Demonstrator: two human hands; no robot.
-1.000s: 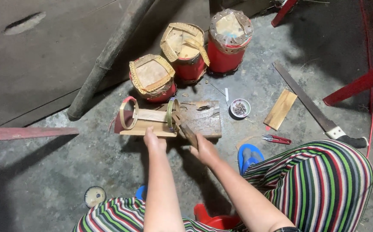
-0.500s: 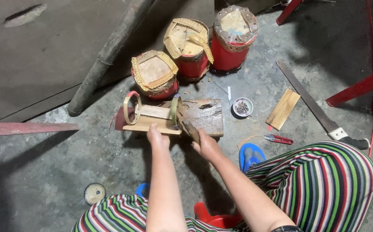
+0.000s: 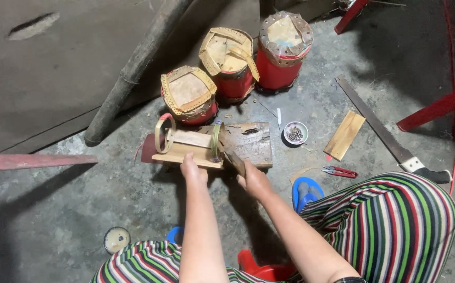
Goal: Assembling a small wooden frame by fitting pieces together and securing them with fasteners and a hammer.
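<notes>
L hand (image 3: 193, 170) presses flat on the bamboo frame (image 3: 188, 148), long axis 9-to-3 at 12 o'clock of both hands, R hand (image 3: 252, 179) just beside, gripping a knife (image 3: 235, 161) on the wood block (image 3: 248, 144).

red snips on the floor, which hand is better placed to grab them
Right. The right hand lies on the same side as the red snips, with bare floor between. The left hand rests on the wooden frame, farther off.
</notes>
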